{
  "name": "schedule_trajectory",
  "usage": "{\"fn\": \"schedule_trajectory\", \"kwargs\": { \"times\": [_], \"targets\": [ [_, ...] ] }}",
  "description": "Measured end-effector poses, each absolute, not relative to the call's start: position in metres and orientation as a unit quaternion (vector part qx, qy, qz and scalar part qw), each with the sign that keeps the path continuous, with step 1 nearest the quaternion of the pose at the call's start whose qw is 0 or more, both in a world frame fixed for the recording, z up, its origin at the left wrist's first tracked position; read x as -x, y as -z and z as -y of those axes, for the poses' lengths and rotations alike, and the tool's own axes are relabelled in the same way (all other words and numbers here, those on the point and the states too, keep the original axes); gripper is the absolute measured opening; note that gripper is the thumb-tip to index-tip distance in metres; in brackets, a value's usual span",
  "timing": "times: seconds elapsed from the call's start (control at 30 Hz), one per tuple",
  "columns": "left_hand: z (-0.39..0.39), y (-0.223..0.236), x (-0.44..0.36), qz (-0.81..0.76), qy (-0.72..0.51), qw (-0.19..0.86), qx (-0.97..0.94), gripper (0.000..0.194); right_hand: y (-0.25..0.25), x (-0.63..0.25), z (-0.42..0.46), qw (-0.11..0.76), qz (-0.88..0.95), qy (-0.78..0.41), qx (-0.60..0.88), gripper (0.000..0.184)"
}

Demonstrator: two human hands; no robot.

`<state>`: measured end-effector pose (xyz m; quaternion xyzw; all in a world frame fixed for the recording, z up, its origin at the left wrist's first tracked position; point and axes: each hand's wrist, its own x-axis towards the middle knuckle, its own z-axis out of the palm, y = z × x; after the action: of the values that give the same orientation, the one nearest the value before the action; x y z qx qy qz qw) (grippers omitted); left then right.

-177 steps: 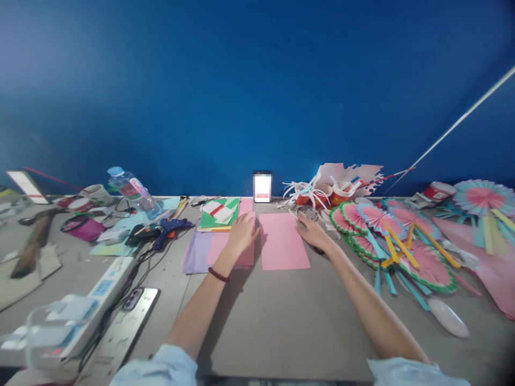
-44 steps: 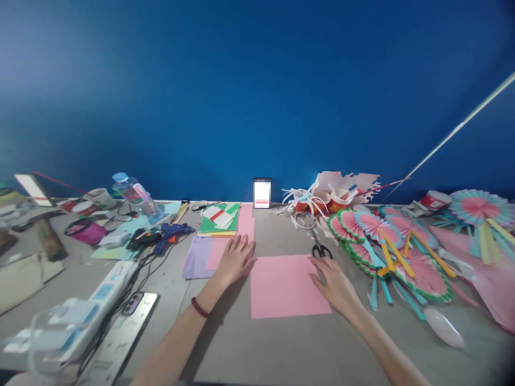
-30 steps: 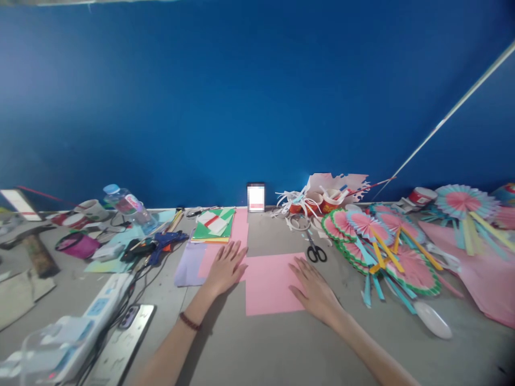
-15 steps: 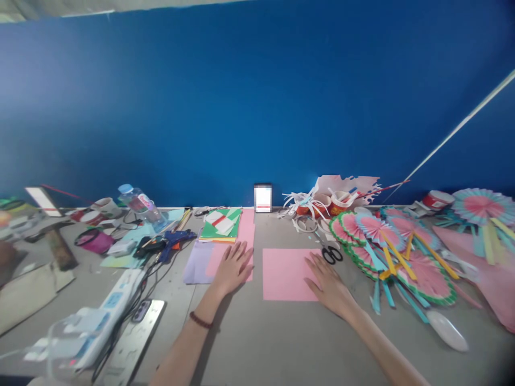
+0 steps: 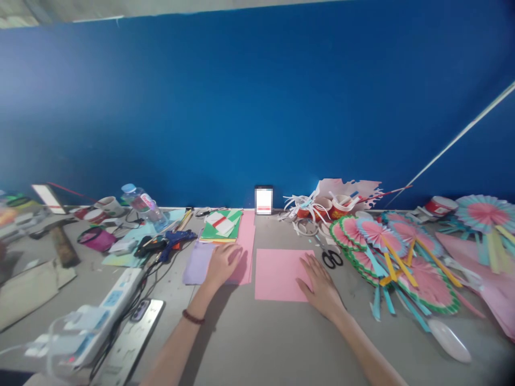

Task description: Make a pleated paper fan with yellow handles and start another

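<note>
A sheet of pink paper (image 5: 277,276) lies flat on the grey table in front of me. My right hand (image 5: 322,287) rests on its right edge with the fingers stretched out. My left hand (image 5: 223,264) is over the pink and purple sheets to the left, its fingers bent and the thumb apart, with nothing seen in it. Part of the purple sheet (image 5: 197,265) shows beside that hand. Behind it sits a small stack of green and other coloured paper (image 5: 207,230). Black-handled scissors (image 5: 332,259) lie just beyond my right hand.
Pleated paper fans (image 5: 426,279) cover the right side, near a white spoon-shaped thing (image 5: 448,340). On the left are a power strip (image 5: 107,316), a phone (image 5: 134,338), a blue glue gun (image 5: 175,241), a bottle (image 5: 145,203) and a hammer (image 5: 62,244). Another phone (image 5: 264,201) stands against the blue wall.
My left hand has drawn back a little to the left, its fingers going from flat to bent. The pink sheet has shifted slightly left, along with my right hand.
</note>
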<state>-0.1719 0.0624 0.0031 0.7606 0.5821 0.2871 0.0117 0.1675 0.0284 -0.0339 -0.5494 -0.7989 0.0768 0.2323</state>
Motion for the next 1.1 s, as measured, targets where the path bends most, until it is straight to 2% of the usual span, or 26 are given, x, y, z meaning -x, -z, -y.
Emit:
{"fn": "schedule_trajectory", "kwargs": {
  "times": [0.07,0.2,0.33,0.5,1.1],
  "targets": [
    [-0.074,-0.011,0.185,-0.615,-0.302,-0.006,-0.728,0.026,0.033,-0.169,-0.030,0.275,0.787,-0.101,0.543,0.047],
    [-0.096,-0.016,0.207,-0.649,-0.246,-0.045,-0.719,0.020,0.034,-0.173,-0.035,0.406,0.723,-0.153,0.537,0.023],
    [-0.104,-0.009,0.212,-0.657,-0.228,-0.052,-0.717,0.014,0.029,-0.177,-0.037,0.472,0.658,-0.188,0.556,0.025],
    [-0.102,0.001,0.206,-0.671,-0.246,-0.071,-0.696,0.019,0.022,-0.176,-0.038,0.471,0.644,-0.198,0.570,0.039],
    [-0.106,0.001,0.200,-0.694,-0.232,-0.129,-0.669,0.030,0.020,-0.172,-0.039,0.462,0.637,-0.220,0.577,0.036]
  ]
}}
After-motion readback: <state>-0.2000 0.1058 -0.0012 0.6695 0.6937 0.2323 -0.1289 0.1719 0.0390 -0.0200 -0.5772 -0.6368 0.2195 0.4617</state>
